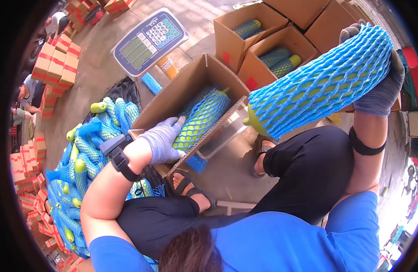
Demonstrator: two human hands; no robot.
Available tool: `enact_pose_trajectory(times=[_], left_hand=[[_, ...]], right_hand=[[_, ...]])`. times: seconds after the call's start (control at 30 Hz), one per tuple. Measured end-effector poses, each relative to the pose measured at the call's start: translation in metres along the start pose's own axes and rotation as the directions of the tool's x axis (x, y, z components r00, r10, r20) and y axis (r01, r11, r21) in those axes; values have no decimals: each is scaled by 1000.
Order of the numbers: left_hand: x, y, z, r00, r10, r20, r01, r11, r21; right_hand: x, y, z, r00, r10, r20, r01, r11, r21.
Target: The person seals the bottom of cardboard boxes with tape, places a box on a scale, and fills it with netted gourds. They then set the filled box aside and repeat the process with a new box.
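Note:
In my right hand (382, 88), gloved in grey, a long green gourd (317, 81) in a blue foam net is held up, its stem end pointing left. The fingers wrap behind its far end. My left hand (160, 138), in a pale glove, reaches over the near edge of an open cardboard box (227, 75). Its fingers and thumb are spread around the end of another netted gourd (202, 115) lying inside. The gloved palm hides that end. More netted gourds (79, 167) lie in a heap to the left.
A scale display (150, 43) stands behind the box. Two more open boxes hold netted gourds, one at the back (236, 22) and one nearer (268, 68). Taped cartons (57, 63) are stacked at the far left, with other people near them. My feet and knees flank the box.

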State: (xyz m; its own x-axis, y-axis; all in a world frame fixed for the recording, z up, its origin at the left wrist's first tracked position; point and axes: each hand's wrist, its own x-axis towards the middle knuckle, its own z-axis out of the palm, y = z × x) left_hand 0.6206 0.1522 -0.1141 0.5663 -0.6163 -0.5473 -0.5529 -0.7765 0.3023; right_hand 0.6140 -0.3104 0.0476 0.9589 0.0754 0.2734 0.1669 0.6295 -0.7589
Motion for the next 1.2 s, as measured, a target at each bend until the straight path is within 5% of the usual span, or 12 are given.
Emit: enact_pose_trajectory(times=[0.03,0.1,0.2,0.23,0.37,0.43,0.47,0.57,0.63,0.77,1.2], left_hand=[[2,3,-2,1000,9,1,-9,1000,1],[7,11,-9,959,-111,259,147,981,-124],[31,23,37,939,-313,146,297,948,117],[45,11,57,923,-362,127,341,927,158],[44,17,35,943,-326,62,291,902,320],[22,27,-16,944,-191,269,106,948,300],[14,21,-21,969,-154,194,91,950,298],[-4,1,-41,979,-196,-58,202,967,154],[-2,-9,-43,980,-181,-86,195,963,188],[30,-4,-44,971,-222,92,194,950,243],[60,-10,-20,966,-242,95,206,935,287]], right_hand=[[-1,0,-1,998,-33,-56,32,999,-19],[2,8,1,999,-8,-41,11,998,59],[10,17,3,993,10,121,-31,983,179],[12,19,6,999,-9,38,5,995,103],[16,35,21,982,-59,-179,70,996,61],[18,38,22,982,-44,-186,60,995,81],[19,37,22,985,-44,-169,54,997,52],[13,29,17,986,-60,-155,66,997,31],[9,24,15,994,-36,-107,47,994,100],[12,26,20,995,-59,-84,66,994,90],[11,30,21,987,-75,-143,74,997,-8]])
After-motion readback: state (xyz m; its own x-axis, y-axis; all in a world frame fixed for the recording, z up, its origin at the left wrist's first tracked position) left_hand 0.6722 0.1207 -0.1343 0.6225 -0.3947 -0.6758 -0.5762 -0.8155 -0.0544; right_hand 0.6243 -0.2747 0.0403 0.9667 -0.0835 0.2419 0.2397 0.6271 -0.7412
